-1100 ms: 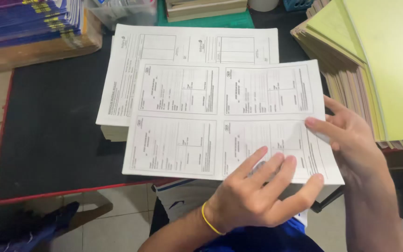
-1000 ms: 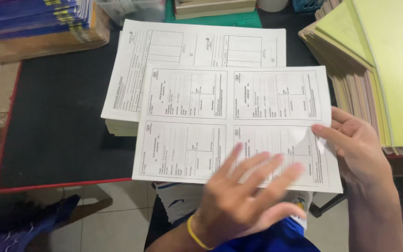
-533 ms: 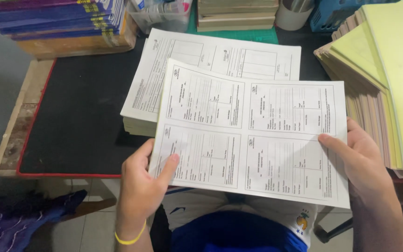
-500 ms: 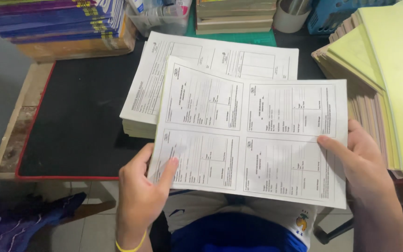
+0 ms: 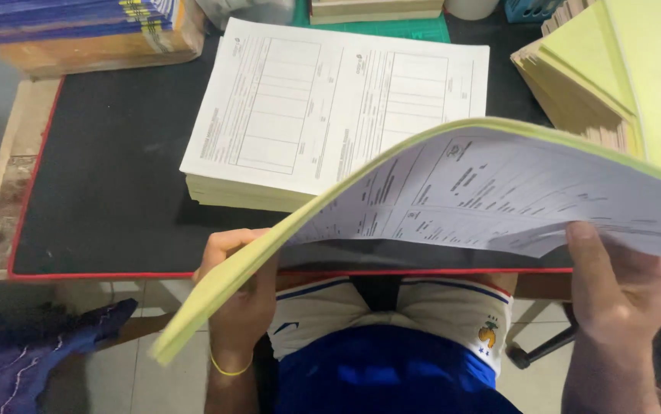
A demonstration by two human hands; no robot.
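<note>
Head view. The person sits at a black desk mat (image 5: 108, 176) and holds a bundle of printed forms (image 5: 499, 192) lifted above the lap, bowed into an arch so that its white printed face turns downward and its yellow backing shows along the upper edge. The left hand (image 5: 240, 295), a yellow band on its wrist, is closed around the bundle's lower left corner, the fingers curled over the yellow edge. The right hand (image 5: 614, 287) supports the bundle's right side from below, thumb laid up against the printed face; its other fingers are hidden behind the paper. On the mat beyond the bundle lies a stack of white ruled forms (image 5: 330, 100), apart from both hands. Yellow sheets (image 5: 614, 69) are piled at the right, and blue booklets (image 5: 62, 15) at the upper left.
</note>
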